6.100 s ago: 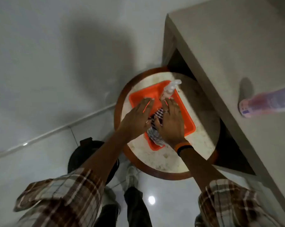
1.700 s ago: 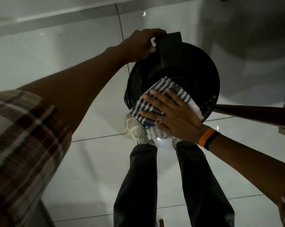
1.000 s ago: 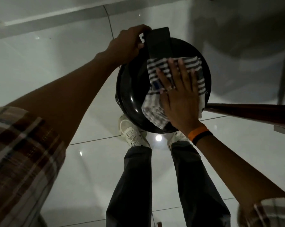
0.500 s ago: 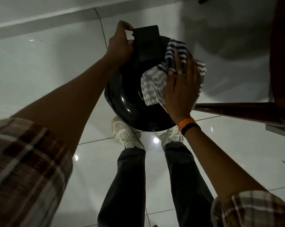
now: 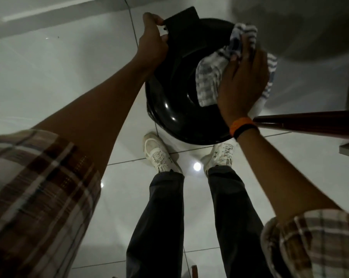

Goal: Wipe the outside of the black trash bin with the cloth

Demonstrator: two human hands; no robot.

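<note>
The round black trash bin (image 5: 175,109) stands on the white tiled floor just beyond my feet, its glossy lid facing up. My left hand (image 5: 152,40) grips the black hinge block at the bin's far rim. My right hand (image 5: 243,81) presses a blue-and-white striped cloth (image 5: 208,77) against the right side of the lid. The cloth bunches up past my fingers at the far right rim. Part of the lid is hidden under the cloth and hand.
A dark brown round table edge (image 5: 310,122) juts in from the right, close to the bin and my right wrist. My white shoes (image 5: 159,155) stand right behind the bin. A pale wall base (image 5: 49,11) runs along the top left.
Since six seconds ago I went from the tray on the table to the bin. Over the last seconds my right hand has slid the cloth from the near rim across the lid toward the far right.
</note>
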